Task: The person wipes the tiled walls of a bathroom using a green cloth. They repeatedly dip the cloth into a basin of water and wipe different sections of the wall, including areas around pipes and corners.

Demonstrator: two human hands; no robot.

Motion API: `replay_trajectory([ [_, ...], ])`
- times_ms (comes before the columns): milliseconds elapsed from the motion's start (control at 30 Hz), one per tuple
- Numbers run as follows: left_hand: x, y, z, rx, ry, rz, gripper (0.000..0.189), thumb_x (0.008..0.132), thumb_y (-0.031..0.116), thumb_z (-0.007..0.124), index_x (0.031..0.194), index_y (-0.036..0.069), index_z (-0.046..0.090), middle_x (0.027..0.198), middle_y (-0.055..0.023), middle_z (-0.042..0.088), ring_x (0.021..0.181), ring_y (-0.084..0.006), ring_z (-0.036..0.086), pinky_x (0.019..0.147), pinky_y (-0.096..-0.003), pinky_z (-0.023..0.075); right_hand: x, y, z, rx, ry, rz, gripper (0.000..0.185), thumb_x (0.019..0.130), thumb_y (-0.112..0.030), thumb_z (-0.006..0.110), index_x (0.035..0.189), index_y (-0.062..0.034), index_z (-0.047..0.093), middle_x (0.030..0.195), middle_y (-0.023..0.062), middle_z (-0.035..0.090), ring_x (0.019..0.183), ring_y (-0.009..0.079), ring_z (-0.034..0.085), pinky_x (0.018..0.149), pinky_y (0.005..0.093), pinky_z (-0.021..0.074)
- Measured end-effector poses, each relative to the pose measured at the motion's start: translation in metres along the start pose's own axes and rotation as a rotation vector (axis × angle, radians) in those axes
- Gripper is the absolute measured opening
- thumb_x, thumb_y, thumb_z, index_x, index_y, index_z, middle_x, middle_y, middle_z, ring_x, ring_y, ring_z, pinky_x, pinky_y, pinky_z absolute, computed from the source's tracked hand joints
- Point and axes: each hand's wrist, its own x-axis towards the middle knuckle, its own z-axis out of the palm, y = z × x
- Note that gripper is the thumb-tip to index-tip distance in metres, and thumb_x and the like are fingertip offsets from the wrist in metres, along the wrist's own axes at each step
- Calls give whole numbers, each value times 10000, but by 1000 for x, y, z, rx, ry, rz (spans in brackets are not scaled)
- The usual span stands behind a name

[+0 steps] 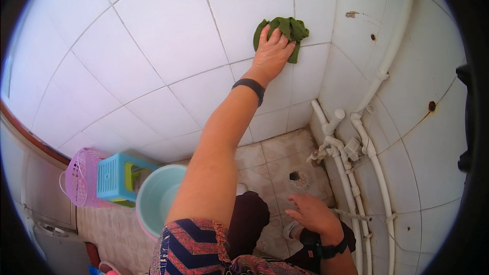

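Observation:
My left hand (272, 55) presses a crumpled dark green cloth (292, 30) flat against the white tiled wall (168, 26), near the inner corner. The fingers are spread over the cloth, which sticks out past them at the top and right. A black band circles that wrist. Lower down at the right, my right hand (314, 214) hangs over my lap with its fingers apart, holding nothing. A dark watch-like strap (332, 250) is on its wrist.
White pipes (353, 187) with a valve (315, 154) run along the right wall. A drain hole (294, 176) opens in the floor. To the left stand a light green basin (153, 198), a blue plastic stool (110, 177) and a pink basket (78, 179). Rusty holes (432, 106) mark the right wall.

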Motion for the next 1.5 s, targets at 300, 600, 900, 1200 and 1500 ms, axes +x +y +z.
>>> replay_trajectory([
  [300, -46, 18, 20, 45, -235, 93, 347, 820, 84, 595, 1155, 155, 648, 1211, -67, 550, 1247, -282, 430, 1135, -541, 253, 0, 3, -1, -11, 6, -13, 376, 897, -283, 645, 1163, -29, 565, 1034, 211, 602, 979, 395, 580, 827, 453, 484],
  [600, -113, 38, 37, 74, -517, 204, 260, 826, 140, 597, 1076, 145, 668, 1207, -67, 561, 1267, -273, 430, 1134, -526, 270, -2, -2, -5, -15, 50, -56, 392, 900, -276, 644, 1188, -25, 555, 1051, 208, 600, 979, 396, 588, 840, 455, 491],
  [900, -178, 24, 10, 120, -664, 211, 216, 815, 134, 593, 1014, 138, 678, 1198, -79, 562, 1263, -282, 428, 1126, -530, 274, -10, -1, -10, -46, 95, -3, 391, 870, -268, 676, 1163, -28, 576, 1043, 194, 623, 969, 364, 612, 824, 427, 505],
  [1200, -155, -44, -117, 121, -299, -246, 355, 810, 85, 583, 1142, 184, 660, 1218, -135, 563, 1184, -340, 465, 1008, -524, 336, 1, -8, -6, 15, 39, -68, 403, 893, -294, 631, 1185, -23, 575, 1098, 209, 610, 1036, 388, 575, 889, 452, 476],
  [1500, 14, -167, -221, 309, 407, -356, 597, 689, 47, 729, 1249, 210, 600, 1318, -207, 484, 1201, -415, 442, 1009, -518, 335, 15, -4, 2, 4, 66, -99, 409, 895, -310, 634, 1176, -16, 581, 1097, 196, 627, 1031, 393, 576, 889, 447, 475],
])
